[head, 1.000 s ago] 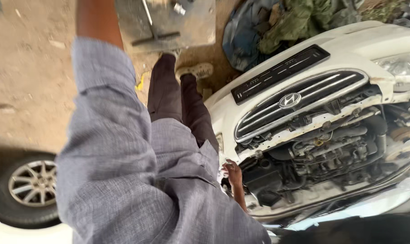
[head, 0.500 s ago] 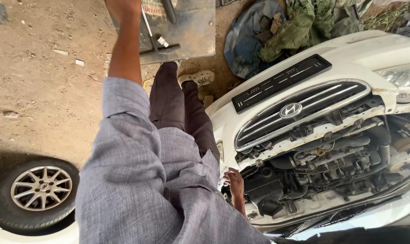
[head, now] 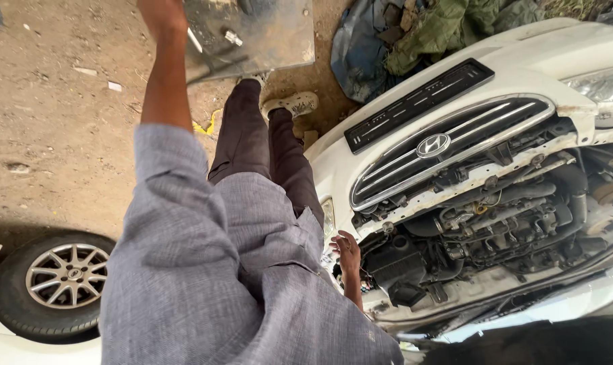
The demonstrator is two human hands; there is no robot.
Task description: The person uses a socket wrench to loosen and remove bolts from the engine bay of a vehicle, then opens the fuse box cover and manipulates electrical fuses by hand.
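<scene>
My left hand (head: pixel 160 15) is stretched out over the dirt ground to the near edge of a grey metal tray (head: pixel 279 40) holding a bolt and thin tools. The frame's top edge cuts the hand off, so its grip is hidden. My right hand (head: pixel 347 251) rests with fingers spread on the front edge of a white car's open engine bay (head: pixel 495 223), beside the headlight corner. It holds nothing. My grey shirt and dark trousers fill the lower middle, with my shoes by the tray.
The white car's grille (head: pixel 448 145) and bumper lie to the right. An alloy wheel (head: pixel 56 284) of another white vehicle sits at the lower left. A heap of blue and green cloth (head: pixel 414 34) lies at the top, past the bumper.
My left arm has stretched further toward the tray, and more of my bare forearm shows. The view has drifted, bringing more of the wheel in. My right hand stays on the car.
</scene>
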